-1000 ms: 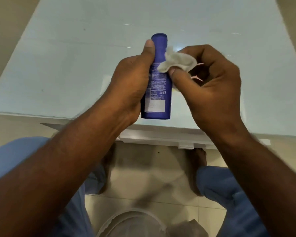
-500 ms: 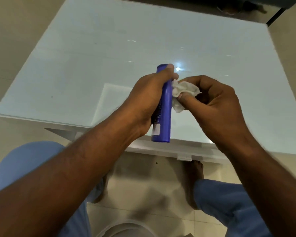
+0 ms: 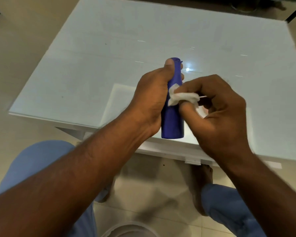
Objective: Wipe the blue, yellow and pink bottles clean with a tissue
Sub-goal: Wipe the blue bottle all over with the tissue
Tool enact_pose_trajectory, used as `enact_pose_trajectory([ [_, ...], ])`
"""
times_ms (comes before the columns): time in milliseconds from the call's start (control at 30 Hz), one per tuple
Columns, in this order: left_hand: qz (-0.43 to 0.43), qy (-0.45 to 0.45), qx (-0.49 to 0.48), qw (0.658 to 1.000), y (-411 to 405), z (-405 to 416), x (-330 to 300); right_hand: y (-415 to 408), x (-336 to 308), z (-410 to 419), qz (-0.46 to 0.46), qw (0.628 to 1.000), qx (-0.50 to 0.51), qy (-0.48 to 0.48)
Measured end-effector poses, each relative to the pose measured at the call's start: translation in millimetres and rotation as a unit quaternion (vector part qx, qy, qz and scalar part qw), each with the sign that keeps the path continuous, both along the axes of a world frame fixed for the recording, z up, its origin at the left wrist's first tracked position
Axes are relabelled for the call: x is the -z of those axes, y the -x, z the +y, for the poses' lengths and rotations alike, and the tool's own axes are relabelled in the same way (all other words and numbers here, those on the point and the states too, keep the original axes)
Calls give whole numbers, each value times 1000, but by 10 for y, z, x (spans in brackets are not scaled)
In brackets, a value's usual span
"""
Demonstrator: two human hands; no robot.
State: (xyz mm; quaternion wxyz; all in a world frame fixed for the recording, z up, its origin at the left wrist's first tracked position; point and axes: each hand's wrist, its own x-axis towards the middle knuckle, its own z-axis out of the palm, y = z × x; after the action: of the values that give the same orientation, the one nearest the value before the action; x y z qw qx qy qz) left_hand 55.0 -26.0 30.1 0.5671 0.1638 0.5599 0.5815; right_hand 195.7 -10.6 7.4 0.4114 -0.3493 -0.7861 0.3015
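My left hand (image 3: 150, 98) grips the blue bottle (image 3: 172, 124) around its upper half, thumb up near the cap, holding it above the near edge of the table. The bottle's plain blue side faces me and its base points toward me. My right hand (image 3: 217, 113) pinches a crumpled white tissue (image 3: 181, 97) and presses it against the bottle's right side at mid-height. No yellow or pink bottle is in view.
A white glass-topped table (image 3: 92, 74) fills the upper view, its near edge just below my hands. Below it are tiled floor, my blue-trousered knees (image 3: 32, 165) and bare feet. A round pale container rim (image 3: 126, 230) shows at the bottom edge.
The bottle has been turned in my left hand; its label no longer faces me. The tissue slid from near the cap down to mid-body. The camera tilted up, showing more table.
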Motion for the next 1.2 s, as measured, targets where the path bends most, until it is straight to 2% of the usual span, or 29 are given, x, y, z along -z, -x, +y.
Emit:
enact_pose_trajectory([
  [67,-14,1,-11,1000,35,16,-4,-22,-6,5,-37,998,-39,-39],
  [200,10,-1,31,999,-35,-37,25,-122,-3,183,57,997,18,53],
  [267,4,-6,32,999,-71,-59,32,-118,-7,183,60,996,29,60],
  [333,-20,-12,9,1000,-49,-46,23,-93,-1,85,24,999,-12,32],
  [400,-9,-14,-24,1000,24,-13,8,-51,9,-44,-37,996,-78,9],
  [467,18,-16,-35,999,76,6,-1,-44,17,-61,-54,991,-120,37],
  [667,-2,-33,42,999,-4,-58,11,-80,-2,154,68,994,32,77],
  [767,-13,-46,16,999,42,-36,-3,-64,3,54,16,998,-24,48],
  [867,16,-47,-4,999,154,-11,-12,-40,22,-36,-45,996,-77,11],
  [1000,59,-52,83,993,65,-94,-5,-44,-37,112,73,996,46,33],
  [1067,85,-45,106,990,-15,-125,7,-53,-67,160,96,992,73,33],
  [1200,-1,-35,33,999,44,-62,27,-48,-19,36,-2,1000,-3,5],
])
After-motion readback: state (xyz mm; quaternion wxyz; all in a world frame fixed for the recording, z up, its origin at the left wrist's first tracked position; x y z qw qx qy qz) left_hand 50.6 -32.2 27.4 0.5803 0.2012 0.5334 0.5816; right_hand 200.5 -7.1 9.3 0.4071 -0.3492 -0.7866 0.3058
